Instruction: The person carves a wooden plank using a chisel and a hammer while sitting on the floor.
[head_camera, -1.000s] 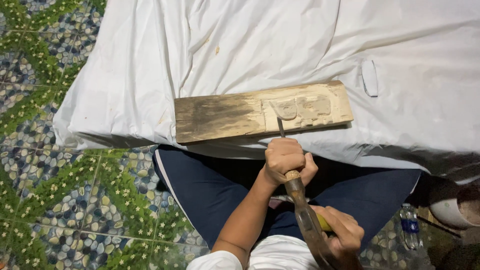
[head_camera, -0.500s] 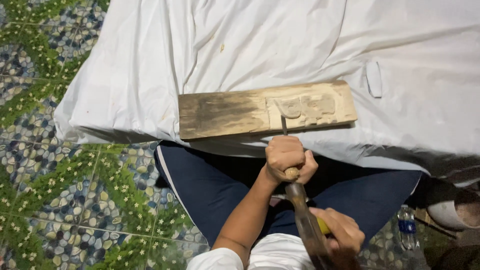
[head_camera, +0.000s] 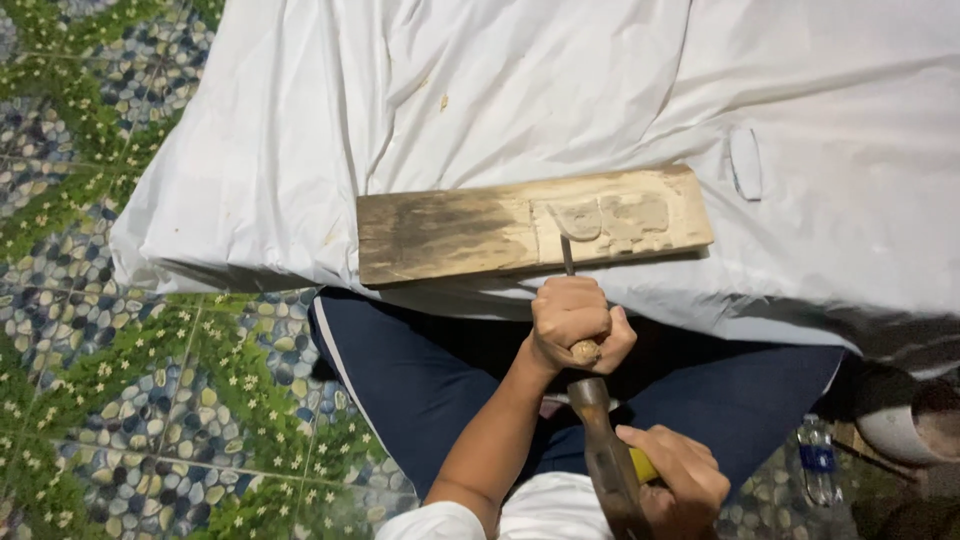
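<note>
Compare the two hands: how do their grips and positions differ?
The left hand is fisted around the chisel, whose tip meets the wooden plank; the right hand holds the mallet handle, nearer the body. The left hand is closer to the plank. Both are bare and closed on tools.

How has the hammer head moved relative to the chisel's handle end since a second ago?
Cannot tell: the hammer sits just below the chisel handle end in every frame, with no clear shift.
</note>
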